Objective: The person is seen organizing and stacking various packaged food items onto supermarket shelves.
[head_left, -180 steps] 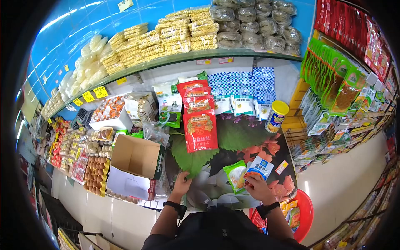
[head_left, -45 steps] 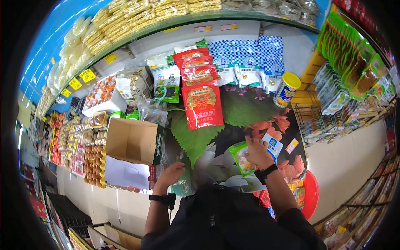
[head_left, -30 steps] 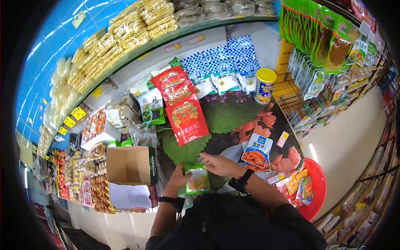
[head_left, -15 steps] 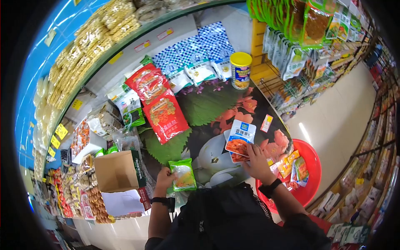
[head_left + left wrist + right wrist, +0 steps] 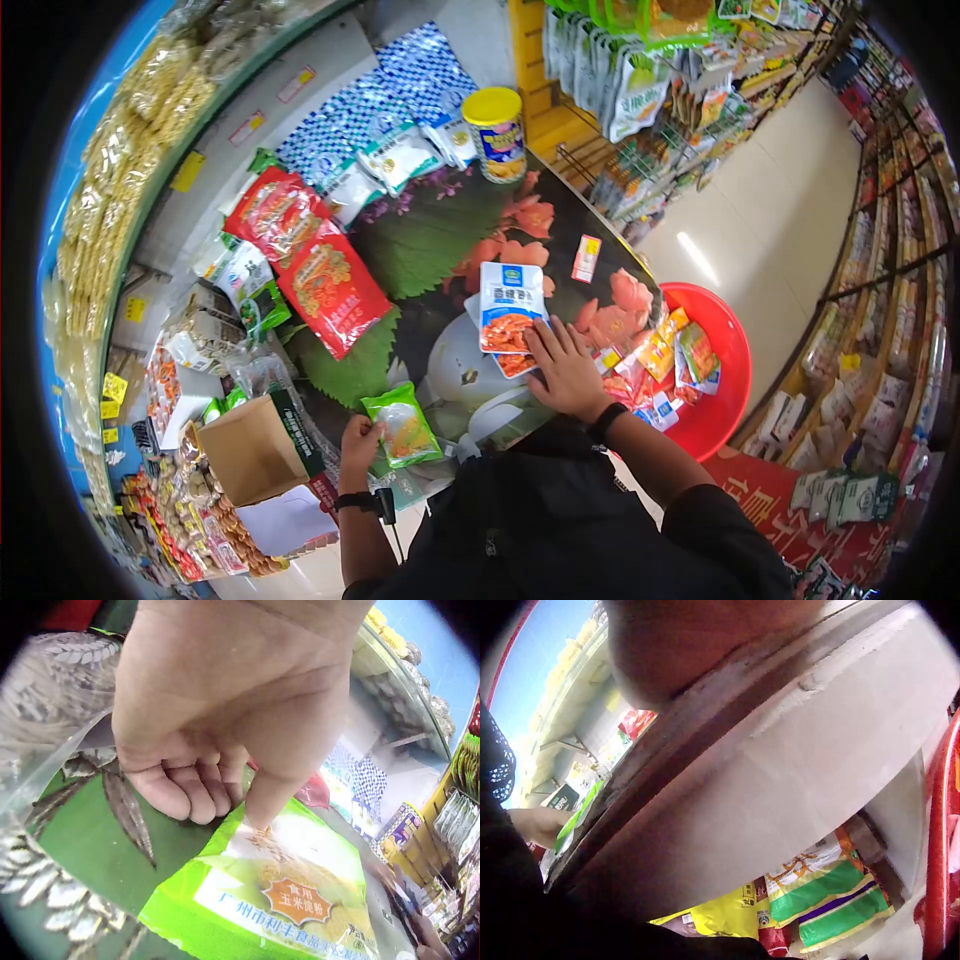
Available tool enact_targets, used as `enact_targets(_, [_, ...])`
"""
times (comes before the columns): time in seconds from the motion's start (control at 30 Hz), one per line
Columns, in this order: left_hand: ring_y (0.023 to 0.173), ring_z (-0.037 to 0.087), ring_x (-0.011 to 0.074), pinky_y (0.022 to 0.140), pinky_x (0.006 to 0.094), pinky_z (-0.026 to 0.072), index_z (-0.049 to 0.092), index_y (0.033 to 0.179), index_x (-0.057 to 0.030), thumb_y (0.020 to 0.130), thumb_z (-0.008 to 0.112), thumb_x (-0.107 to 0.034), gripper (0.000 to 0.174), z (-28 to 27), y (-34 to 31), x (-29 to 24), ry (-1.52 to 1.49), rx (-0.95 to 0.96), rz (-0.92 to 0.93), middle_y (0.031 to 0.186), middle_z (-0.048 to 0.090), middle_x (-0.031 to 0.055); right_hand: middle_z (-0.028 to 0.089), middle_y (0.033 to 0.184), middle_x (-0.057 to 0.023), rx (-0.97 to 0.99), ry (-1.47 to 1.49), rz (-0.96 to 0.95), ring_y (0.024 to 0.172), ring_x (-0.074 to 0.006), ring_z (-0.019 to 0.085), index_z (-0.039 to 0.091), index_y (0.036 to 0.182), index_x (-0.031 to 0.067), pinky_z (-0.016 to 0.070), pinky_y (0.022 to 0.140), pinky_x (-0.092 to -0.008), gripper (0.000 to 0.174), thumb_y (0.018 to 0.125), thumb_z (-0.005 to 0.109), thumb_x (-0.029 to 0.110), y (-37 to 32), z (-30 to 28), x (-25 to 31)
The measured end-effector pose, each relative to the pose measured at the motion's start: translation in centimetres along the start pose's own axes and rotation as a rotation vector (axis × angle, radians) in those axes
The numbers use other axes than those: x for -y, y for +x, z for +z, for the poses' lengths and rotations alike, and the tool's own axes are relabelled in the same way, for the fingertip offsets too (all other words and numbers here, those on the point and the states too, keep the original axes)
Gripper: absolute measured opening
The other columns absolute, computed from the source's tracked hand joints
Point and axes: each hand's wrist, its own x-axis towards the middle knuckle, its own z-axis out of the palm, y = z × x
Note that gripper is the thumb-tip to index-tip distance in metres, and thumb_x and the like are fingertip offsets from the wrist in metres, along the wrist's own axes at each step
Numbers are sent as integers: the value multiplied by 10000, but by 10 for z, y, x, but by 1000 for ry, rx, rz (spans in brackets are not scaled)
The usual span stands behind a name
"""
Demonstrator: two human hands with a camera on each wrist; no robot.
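My left hand [image 5: 360,440] is at the table's near left, pinching the corner of a green-edged packet of corn starch [image 5: 402,426]. In the left wrist view, the thumb lies over the packet [image 5: 292,881] and the other fingers curl beside it. My right hand [image 5: 568,372] rests with straight, spread fingers at the lower right of two overlapping blue-and-white food pouches [image 5: 508,310], each picturing orange-red pickles. The right wrist view shows only part of that hand [image 5: 697,645] over the table edge; its fingers are hidden.
A red basin [image 5: 738,345] holding several packets stands right of the table. Red bags [image 5: 330,285], blue-checked bags [image 5: 395,160] and a yellow-lidded can [image 5: 497,140] line the back. An opened cardboard box [image 5: 255,450] is at left, with hanging racks [image 5: 640,95] at back right.
The corn starch packet has gone from beside the pouches to the left hand, brought across by the right hand, which is back at the pouches. The head view has turned rightward.
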Motion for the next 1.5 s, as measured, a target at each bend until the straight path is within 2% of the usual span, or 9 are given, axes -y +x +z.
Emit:
enact_targets(0.23, [661, 600, 233, 614, 371, 480, 577, 936, 7, 869, 718, -137, 212, -9, -2, -43, 373, 62, 29, 740, 612, 104, 430, 1537, -94, 33, 29, -53, 1410, -346, 394, 427, 1486, 121, 266, 1164, -562, 713, 842, 618, 358, -1, -5, -4])
enact_targets(0.4, [1035, 596, 433, 881, 502, 487, 589, 1126, 38, 848, 700, -170, 364, 21, 14, -150, 607, -189, 612, 1139, 605, 262, 505, 1470, -94, -28, 243, -119, 1382, -342, 438, 454, 1456, 103, 320, 1145, -506, 731, 770, 674, 232, -7, -7, -16])
enact_targets(0.53, [1274, 495, 433, 1061, 480, 416, 524, 1313, 19, 849, 726, -252, 574, 77, 37, -217, 601, 100, 550, 1345, 531, 266, 575, 1334, -179, -262, 548, -28, 1286, -387, 515, 495, 1391, 31, 410, 1083, -473, 690, 729, 687, 52, -20, -2, -27])
enact_targets(0.67, [1429, 353, 440, 1146, 459, 359, 361, 1494, 4, 812, 771, -317, 858, 108, 72, -224, 771, 245, 450, 1543, 328, 315, 590, 1290, -191, -472, 655, 340, 1227, -399, 545, 514, 1364, 24, 435, 1049, -476, 604, 774, 641, 11, -65, -16, -46])
enact_targets(0.8, [1451, 245, 523, 1166, 502, 325, 192, 1558, 11, 756, 825, -331, 1078, 118, 66, -237, 934, 349, 405, 1583, 153, 369, 566, 1253, -146, -649, 511, 729, 1134, -260, 586, 406, 1464, 3, 480, 978, -383, 614, 880, 592, -27, -129, 32, -108])
enact_targets(0.97, [1416, 189, 626, 1163, 555, 310, 89, 1547, 71, 708, 880, -317, 1217, 129, 77, -226, 1049, 350, 407, 1562, 78, 425, 626, 1249, -253, -426, 720, 1409, 1101, -335, 648, 364, 1456, -53, 522, 908, -386, 716, 853, 647, 210, -216, 143, -219])
enact_targets(1.27, [1431, 182, 604, 1157, 537, 332, 40, 1538, 91, 694, 900, -280, 1261, 138, 74, -241, 1158, 356, 352, 1554, 78, 434, 651, 1193, -264, 62, 598, 1628, 1121, -395, 638, 441, 1400, -15, 507, 921, -442, 707, 815, 684, 300, -262, 181, -209])
enact_targets(1.37, [1444, 187, 580, 1155, 536, 338, 37, 1545, 78, 693, 899, -271, 1261, 138, 73, -243, 1151, 351, 343, 1564, 86, 417, 661, 1177, -252, -184, 772, 1522, 1110, -377, 647, 453, 1386, -20, 512, 914, -425, 689, 813, 685, 283, -308, 255, -214])
enact_targets(1.5, [1449, 189, 569, 1149, 534, 348, 31, 1549, 67, 696, 892, -257, 1254, 139, 72, -248, 1177, 369, 332, 1574, 83, 403, 641, 1234, -281, -21, 768, 1707, 1148, -380, 635, 417, 1414, -81, 488, 972, -405, 756, 809, 687, 285, -266, 211, -194])
